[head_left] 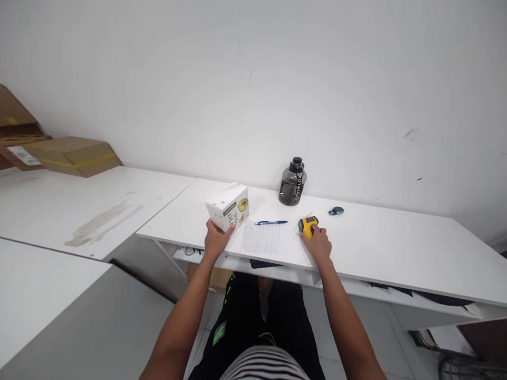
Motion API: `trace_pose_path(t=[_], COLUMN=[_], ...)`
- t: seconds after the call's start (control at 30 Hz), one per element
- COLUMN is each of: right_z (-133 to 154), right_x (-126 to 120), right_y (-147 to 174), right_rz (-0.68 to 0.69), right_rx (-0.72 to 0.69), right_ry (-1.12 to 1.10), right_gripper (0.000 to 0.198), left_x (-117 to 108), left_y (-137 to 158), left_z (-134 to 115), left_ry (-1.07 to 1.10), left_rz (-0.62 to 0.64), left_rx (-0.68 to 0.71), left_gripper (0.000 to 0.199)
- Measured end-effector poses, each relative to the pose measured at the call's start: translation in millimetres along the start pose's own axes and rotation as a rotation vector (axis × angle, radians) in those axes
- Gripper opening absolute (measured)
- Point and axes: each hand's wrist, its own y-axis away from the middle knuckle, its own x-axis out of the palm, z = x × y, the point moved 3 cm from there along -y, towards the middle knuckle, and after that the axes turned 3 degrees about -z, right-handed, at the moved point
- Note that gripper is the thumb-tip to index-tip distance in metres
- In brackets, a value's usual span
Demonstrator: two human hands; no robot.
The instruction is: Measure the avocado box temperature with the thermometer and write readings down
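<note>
My left hand (217,238) grips the lower end of a white box (227,207) printed with avocado pictures, which is tilted over the white table. In my right hand (318,244) is a yellow and black tape measure (308,226), held low at the table; the fingers are wrapped round its right side. Between the hands lies a sheet of paper (261,238) covered with lines of writing. A blue pen (271,222) rests across the paper's top edge.
By the wall stands a dark see-through water jug (292,183). A small dark teal object (336,210) lies to its right. Cardboard boxes (75,154) sit on the adjoining table at far left. Below the tabletop runs a shelf (289,273) with dark items.
</note>
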Motion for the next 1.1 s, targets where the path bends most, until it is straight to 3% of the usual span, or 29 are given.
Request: trace_pose_path(t=[0.1,0.2,0.33,0.43,0.53,0.63,0.73,0.9,1.1], right_z=[-4.4,-7.3,-13.2,-10.3,1.9,20.5,36.0,47.4,52.6], right_x=[2.5,0.1,-16.2,-33.4,-53.1,-71.1,-82.5,-89.9,-87.4], right_y=[-5.7,-6.4,13.6,52.0,93.6,118.0,124.8,123.9,129.2], right_rz=[0.091,0.084,0.145,0.429,0.73,0.888,0.928,0.876,0.934], right_rx=[0.021,0.02,-0.072,-0.225,-0.325,-0.404,-0.45,-0.452,-0.485], right_ry=[-0.019,-0.112,-0.544,-0.959,-1.16,-1.176,-1.119,-1.085,-1.133], right_gripper=[0.078,0.069,0.058,0.052,0.047,0.049,0.051,0.055,0.06], left_x=[-1.8,-6.2,-18.0,-25.6,-29.4,-30.0,-33.7,-43.9,-43.8], left_y=[-6.4,-10.6,6.0,36.6,69.8,94.0,108.3,120.1,120.5], left_z=[4.8,4.9,1.3,-4.0,-18.4,-40.0,-57.9,-70.9,-66.6], left_ry=[0.203,0.45,0.623,0.658,0.691,0.741,0.707,0.593,0.559], left_rz=[-0.08,-0.145,-0.155,-0.098,-0.026,0.107,0.202,0.224,0.255], left_rx=[-0.02,-0.055,-0.064,-0.049,-0.048,-0.074,-0.06,0.051,0.063], left_gripper=[0.072,0.054,0.043,0.046,0.05,0.056,0.059,0.055,0.064])
